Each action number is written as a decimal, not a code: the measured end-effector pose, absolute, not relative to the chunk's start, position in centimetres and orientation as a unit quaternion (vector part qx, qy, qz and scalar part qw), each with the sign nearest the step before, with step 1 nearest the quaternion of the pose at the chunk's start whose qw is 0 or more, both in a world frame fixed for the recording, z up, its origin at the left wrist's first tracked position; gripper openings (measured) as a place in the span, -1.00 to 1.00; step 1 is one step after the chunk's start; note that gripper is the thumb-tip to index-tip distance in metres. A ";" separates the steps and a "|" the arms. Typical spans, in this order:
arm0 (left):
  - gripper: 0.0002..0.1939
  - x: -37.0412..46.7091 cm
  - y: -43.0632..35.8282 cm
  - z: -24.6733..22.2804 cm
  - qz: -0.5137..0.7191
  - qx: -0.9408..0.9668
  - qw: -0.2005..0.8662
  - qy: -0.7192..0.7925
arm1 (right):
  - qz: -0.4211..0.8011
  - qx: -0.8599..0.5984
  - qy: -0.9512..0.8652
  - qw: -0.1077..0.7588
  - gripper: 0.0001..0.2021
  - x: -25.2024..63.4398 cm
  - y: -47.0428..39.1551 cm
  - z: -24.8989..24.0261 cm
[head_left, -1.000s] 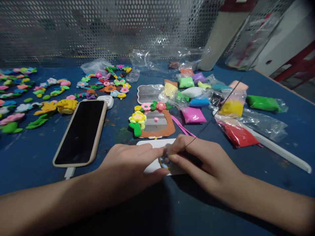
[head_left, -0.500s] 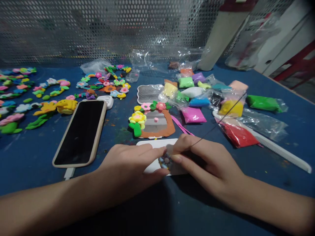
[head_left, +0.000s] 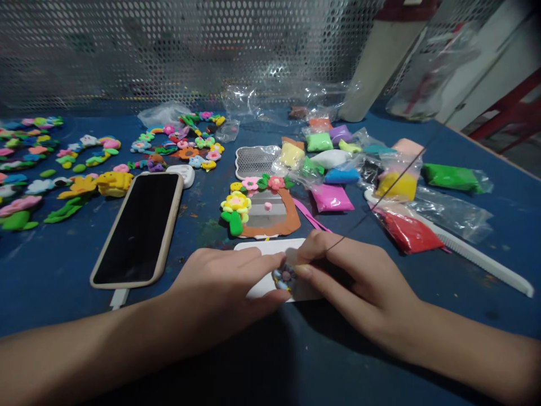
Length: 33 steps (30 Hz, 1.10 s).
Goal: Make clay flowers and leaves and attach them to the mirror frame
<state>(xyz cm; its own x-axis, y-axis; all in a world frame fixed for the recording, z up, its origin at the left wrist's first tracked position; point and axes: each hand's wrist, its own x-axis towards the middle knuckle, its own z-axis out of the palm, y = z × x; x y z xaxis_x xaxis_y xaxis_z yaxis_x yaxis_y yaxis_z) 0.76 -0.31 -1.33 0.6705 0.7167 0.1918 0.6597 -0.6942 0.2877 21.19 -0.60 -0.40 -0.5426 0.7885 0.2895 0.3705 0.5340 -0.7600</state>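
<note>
On a white card (head_left: 266,246) near the table's front lies a small grey-blue clay flower (head_left: 286,275) with a round centre and yellow bits at its edge. The thumb and forefinger of my left hand (head_left: 224,282) bracket it from the left, steadying it. My right hand (head_left: 359,276) pinches a long thin dark stick (head_left: 382,194), its upper end slanting up to the right; its lower tip is hidden by my fingers. Just behind the card is a brown clay frame (head_left: 291,211) with yellow, pink and red flowers around a mirror-like middle, a pink dot on it.
A phone (head_left: 139,228) with a cable lies left, beside many clay pieces (head_left: 80,186). Bagged clay packets (head_left: 332,198), pink tweezers (head_left: 310,216) and a white comb (head_left: 477,254) are right. A perforated metal panel (head_left: 169,51) stands behind.
Both hands stay in nearly the same place over the flower. The far end of the thin stick has tilted slightly upward; the rest looks unmoved.
</note>
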 end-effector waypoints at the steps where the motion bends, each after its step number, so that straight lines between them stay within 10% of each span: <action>1: -0.70 0.8 -0.3 -1.3 0.146 0.909 0.099 0.377 | 0.326 -0.356 -0.816 0.318 -0.86 21.2 -0.6 -0.4; 33: -0.74 1.1 -0.3 -1.0 0.140 0.907 0.096 0.386 | 0.324 -0.381 -0.805 0.320 -0.86 21.1 -0.7 -0.3</action>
